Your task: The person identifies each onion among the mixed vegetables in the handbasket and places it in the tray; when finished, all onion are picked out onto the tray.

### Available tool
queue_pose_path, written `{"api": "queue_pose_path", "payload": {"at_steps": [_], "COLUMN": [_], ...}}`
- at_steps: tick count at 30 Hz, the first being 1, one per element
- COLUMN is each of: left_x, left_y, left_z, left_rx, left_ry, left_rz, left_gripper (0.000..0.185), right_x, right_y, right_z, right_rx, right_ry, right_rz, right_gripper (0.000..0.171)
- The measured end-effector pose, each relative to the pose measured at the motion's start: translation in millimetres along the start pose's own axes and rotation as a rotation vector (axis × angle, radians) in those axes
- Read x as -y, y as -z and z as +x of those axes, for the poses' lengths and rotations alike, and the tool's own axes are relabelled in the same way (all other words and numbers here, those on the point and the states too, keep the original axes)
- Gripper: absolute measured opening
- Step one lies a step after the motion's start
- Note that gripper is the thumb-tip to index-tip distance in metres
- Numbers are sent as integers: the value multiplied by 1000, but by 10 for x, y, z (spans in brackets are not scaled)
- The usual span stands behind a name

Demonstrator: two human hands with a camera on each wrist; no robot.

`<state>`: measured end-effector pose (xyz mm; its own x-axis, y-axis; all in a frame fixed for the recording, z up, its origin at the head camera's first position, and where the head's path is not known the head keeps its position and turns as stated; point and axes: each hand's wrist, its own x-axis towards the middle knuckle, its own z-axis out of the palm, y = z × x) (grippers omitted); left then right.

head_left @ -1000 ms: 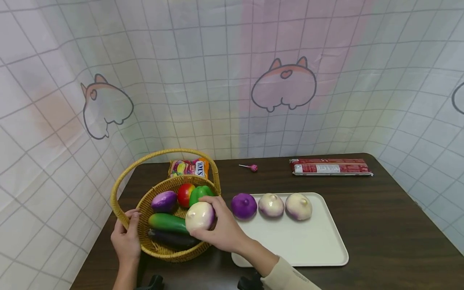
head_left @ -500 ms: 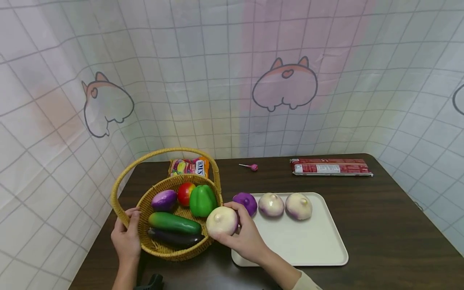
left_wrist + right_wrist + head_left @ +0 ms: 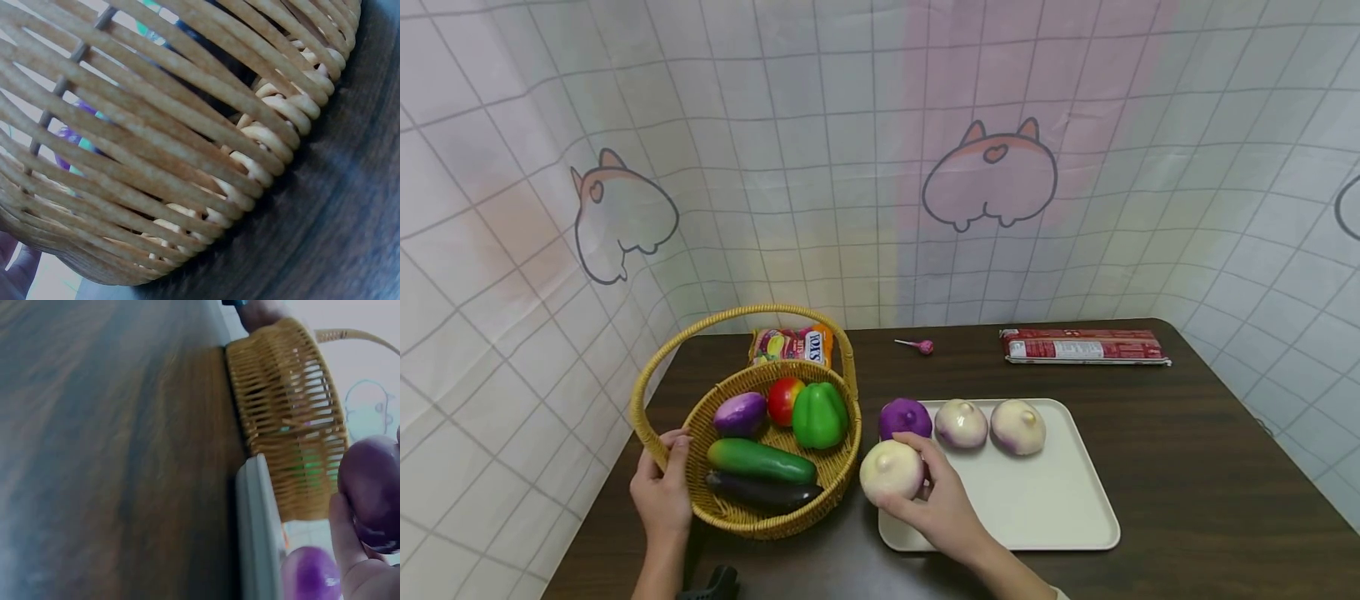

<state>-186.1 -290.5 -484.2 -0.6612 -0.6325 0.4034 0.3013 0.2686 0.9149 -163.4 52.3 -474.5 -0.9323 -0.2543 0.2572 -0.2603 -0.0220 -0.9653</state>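
My right hand (image 3: pixel 943 510) grips a white-and-purple turnip (image 3: pixel 891 472) above the left edge of the white tray (image 3: pixel 1022 521). In the right wrist view the turnip's purple underside (image 3: pixel 375 487) shows between fingers and thumb. My left hand (image 3: pixel 662 492) holds the wicker basket (image 3: pixel 775 527) at its left side, where the handle meets the rim. Inside the basket lie a purple eggplant (image 3: pixel 741 414), a red-and-yellow fruit (image 3: pixel 783 401), a green bell pepper (image 3: pixel 820 417), a green zucchini-like vegetable (image 3: pixel 760 461) and a long dark eggplant (image 3: pixel 763 493).
Along the tray's back sit a purple bulb (image 3: pixel 905 418) and two whitish turnips (image 3: pixel 961 423). Behind the basket lies a colourful candy bag (image 3: pixel 793 345). A lollipop (image 3: pixel 917 345) and a long red packet (image 3: pixel 1084 346) lie at the back of the dark table (image 3: pixel 1210 467).
My right hand has carried the turnip rightward, from over the basket to the tray's left edge. This uncovers the green bell pepper. My left hand stays on the basket.
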Motion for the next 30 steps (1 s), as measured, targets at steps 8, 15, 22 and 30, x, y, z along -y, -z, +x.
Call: {"api": "queue_pose_path", "payload": {"at_steps": [8, 15, 22, 30], "left_x": [1, -12, 4, -192], "left_y": [4, 4, 0, -5], "left_z": [-6, -14, -8, -33], "left_rx": [-4, -7, -3, 11], "left_ry": [19, 27, 40, 17], "left_rz": [18, 17, 12, 9], "left_gripper": [25, 24, 24, 18], "right_x": [-120, -170, -207, -217], "right_y": [79, 130, 188, 183], "right_z": [-67, -119, -168, -145], "right_rx": [-15, -31, -58, -102], "right_ry": [-1, -23, -70, -58], "right_rz": [-37, -47, -83, -184], "right_gripper": [70, 71, 71, 70]}}
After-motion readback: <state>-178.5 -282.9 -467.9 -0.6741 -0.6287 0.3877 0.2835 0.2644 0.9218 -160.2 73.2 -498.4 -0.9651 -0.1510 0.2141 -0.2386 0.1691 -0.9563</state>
